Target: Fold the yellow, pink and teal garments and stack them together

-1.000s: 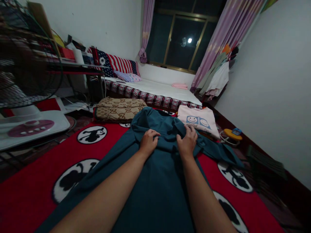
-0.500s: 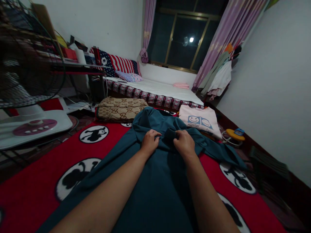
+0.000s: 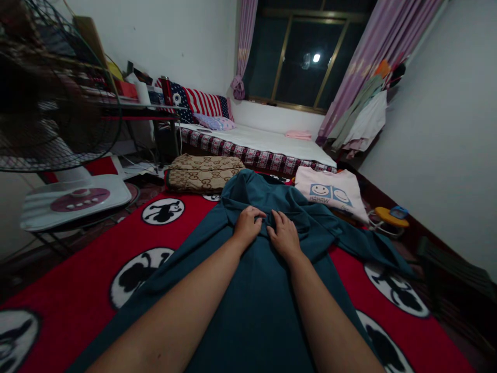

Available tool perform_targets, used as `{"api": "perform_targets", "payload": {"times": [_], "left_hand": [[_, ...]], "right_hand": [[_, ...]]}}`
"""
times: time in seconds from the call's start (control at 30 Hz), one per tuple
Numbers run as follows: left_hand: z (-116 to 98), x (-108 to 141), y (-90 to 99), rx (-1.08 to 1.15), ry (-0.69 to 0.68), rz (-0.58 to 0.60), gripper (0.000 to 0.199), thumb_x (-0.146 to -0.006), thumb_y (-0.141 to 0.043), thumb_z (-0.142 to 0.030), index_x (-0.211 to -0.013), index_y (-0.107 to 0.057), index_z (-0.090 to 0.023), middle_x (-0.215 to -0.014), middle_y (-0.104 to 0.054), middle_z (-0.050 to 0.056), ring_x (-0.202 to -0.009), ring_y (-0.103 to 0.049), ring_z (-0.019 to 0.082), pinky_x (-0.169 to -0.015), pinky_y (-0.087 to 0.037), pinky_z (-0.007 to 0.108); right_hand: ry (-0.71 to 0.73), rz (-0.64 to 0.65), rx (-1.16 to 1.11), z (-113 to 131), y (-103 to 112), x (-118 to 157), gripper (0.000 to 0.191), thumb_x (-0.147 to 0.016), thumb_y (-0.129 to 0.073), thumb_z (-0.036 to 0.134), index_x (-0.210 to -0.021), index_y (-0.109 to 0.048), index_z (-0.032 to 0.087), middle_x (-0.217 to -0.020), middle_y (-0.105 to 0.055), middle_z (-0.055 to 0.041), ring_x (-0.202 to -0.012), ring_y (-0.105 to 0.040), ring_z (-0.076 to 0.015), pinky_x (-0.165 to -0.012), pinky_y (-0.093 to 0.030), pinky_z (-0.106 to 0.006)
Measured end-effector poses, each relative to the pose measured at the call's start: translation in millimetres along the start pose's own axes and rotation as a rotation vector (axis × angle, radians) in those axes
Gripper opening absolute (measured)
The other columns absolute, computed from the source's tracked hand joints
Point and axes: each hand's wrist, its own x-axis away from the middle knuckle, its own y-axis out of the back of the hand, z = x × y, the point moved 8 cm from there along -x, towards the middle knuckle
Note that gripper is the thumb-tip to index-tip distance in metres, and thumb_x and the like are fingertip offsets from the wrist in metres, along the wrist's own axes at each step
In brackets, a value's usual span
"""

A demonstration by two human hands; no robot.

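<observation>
A dark teal garment (image 3: 256, 290) lies spread over a red cloth (image 3: 77, 280) with round black-and-white prints. Its hood lies at the far end, and one sleeve stretches out to the right. Near the neckline, my left hand (image 3: 248, 225) pinches the teal fabric between thumb and fingers. Just to its right, my right hand (image 3: 284, 233) rests on the same garment with its fingers spread, palm down. The two hands are close together but apart.
Beyond the garment lie a patterned brown bundle (image 3: 205, 173) and a folded pink shirt (image 3: 330, 191). A fan (image 3: 58, 103) and white stool (image 3: 77, 202) stand at left. At right are a yellow stool (image 3: 390, 216) and dark chair (image 3: 458, 269). A bed (image 3: 264, 145) is behind.
My right hand has let go of the bunched fabric, opened and moved closer to my left hand. My left hand stays at the neckline. The whole view has shifted slightly.
</observation>
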Motion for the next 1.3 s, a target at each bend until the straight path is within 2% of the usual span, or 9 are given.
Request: {"api": "perform_targets", "payload": {"times": [0.1,0.27,0.53,0.83,1.07,1.13,1.2,1.3], "left_hand": [[0,0,-0.8,-0.003,0.002,0.009,0.024,-0.077,-0.057,-0.003,-0.083,-0.074,-0.019,-0.091,-0.068,0.004,-0.091,-0.064,0.017,-0.092,-0.050,0.032],[-1,0,-0.5,-0.003,0.004,0.022,0.024,-0.076,-0.057,-0.003,-0.084,-0.074,-0.018,-0.093,-0.068,0.005,-0.092,-0.063,0.018,-0.093,-0.050,0.032],[0,0,-1.3,-0.015,0.008,0.022,0.022,-0.077,-0.058,-0.005,-0.083,-0.074,-0.019,-0.092,-0.068,0.004,-0.092,-0.063,0.018,-0.092,-0.050,0.032],[2,-2,-4.2,-0.047,0.031,0.052,0.021,-0.078,-0.059,-0.007,-0.084,-0.075,-0.019,-0.094,-0.067,0.004,-0.095,-0.062,0.019,-0.095,-0.048,0.034],[3,3,0.7,-0.072,0.095,0.051,0.034,-0.082,-0.052,-0.003,-0.111,-0.067,-0.012,-0.110,-0.064,0.011,-0.101,-0.061,0.018,-0.094,-0.049,0.031],[-1,11,6.8,-0.078,0.089,0.093,0.032,-0.079,-0.057,-0.002,-0.107,-0.068,-0.012,-0.113,-0.063,0.011,-0.105,-0.060,0.019,-0.097,-0.048,0.031],[-9,23,19.0,-0.083,0.038,0.196,0.031,-0.073,-0.066,-0.005,-0.102,-0.071,-0.015,-0.112,-0.065,0.009,-0.107,-0.060,0.019,-0.099,-0.046,0.029],[-19,52,57.7,-0.190,-0.069,0.391,0.032,-0.073,-0.068,-0.010,-0.104,-0.070,-0.019,-0.109,-0.067,0.006,-0.105,-0.061,0.019,-0.097,-0.046,0.029]], "right_hand": [[0.001,0.010,-0.006,1,3,-1,0.055,-0.088,-0.050,0.034,-0.141,-0.043,0.017,-0.144,-0.044,-0.0156,-0.133,-0.040,-0.0282,-0.109,-0.029,-0.047],[-0.013,0.057,-0.021,5,4,0,0.069,-0.082,-0.058,0.042,-0.143,-0.040,0.014,-0.147,-0.040,-0.0168,-0.135,-0.036,-0.0302,-0.111,-0.027,-0.047],[-0.027,0.077,-0.034,6,6,0,0.071,-0.078,-0.060,0.037,-0.143,-0.041,0.016,-0.147,-0.040,-0.0155,-0.136,-0.036,-0.0295,-0.111,-0.026,-0.045],[0.000,0.002,-0.058,4,4,-1,0.069,-0.076,-0.060,0.038,-0.140,-0.045,0.016,-0.144,-0.044,-0.0143,-0.133,-0.039,-0.0285,-0.110,-0.029,-0.045],[0.061,-0.121,-0.172,-3,8,-9,0.051,-0.077,-0.059,0.034,-0.126,-0.058,0.019,-0.129,-0.058,-0.0102,-0.121,-0.051,-0.0250,-0.103,-0.039,-0.040],[0.083,-0.164,-0.176,-1,13,-7,0.049,-0.079,-0.059,0.039,-0.123,-0.060,0.018,-0.128,-0.058,-0.0120,-0.119,-0.052,-0.0263,-0.100,-0.041,-0.041],[0.133,-0.232,-0.152,6,22,-2,0.049,-0.080,-0.060,0.045,-0.119,-0.062,0.017,-0.131,-0.055,-0.0145,-0.120,-0.050,-0.0281,-0.100,-0.040,-0.043],[0.298,-0.303,-0.051,30,34,10,0.046,-0.080,-0.061,0.046,-0.116,-0.062,0.018,-0.139,-0.048,-0.0153,-0.126,-0.043,-0.0301,-0.106,-0.030,-0.048]]}}
